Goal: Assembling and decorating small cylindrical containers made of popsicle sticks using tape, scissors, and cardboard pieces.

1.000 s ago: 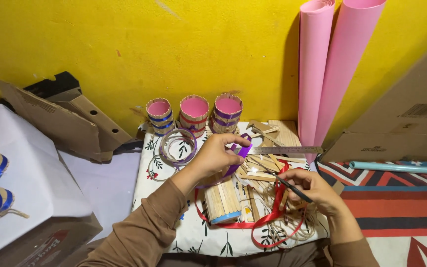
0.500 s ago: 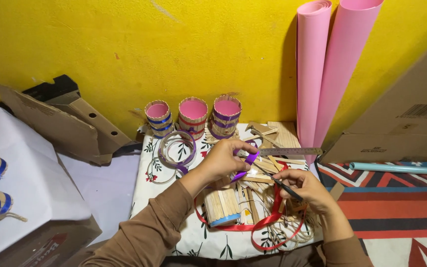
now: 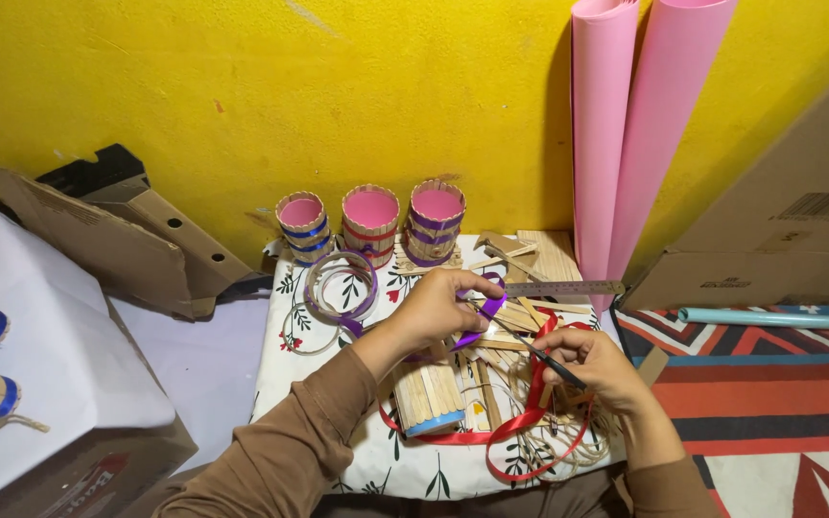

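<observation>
Three stick cups (image 3: 370,224) and pink rolls (image 3: 637,125) block the back; left cloth (image 3: 280,384) lies open.

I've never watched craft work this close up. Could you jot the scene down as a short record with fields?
Setting: flowered cloth before a yellow wall
Left hand: pinches purple ribbon
Right hand: holds dark scissors
Under the hands: loose wooden sticks, red ribbon, stick bundle
Behind: three stick cups with pink insides, ribbon spool, metal ruler
Right: two pink paper rolls
</observation>
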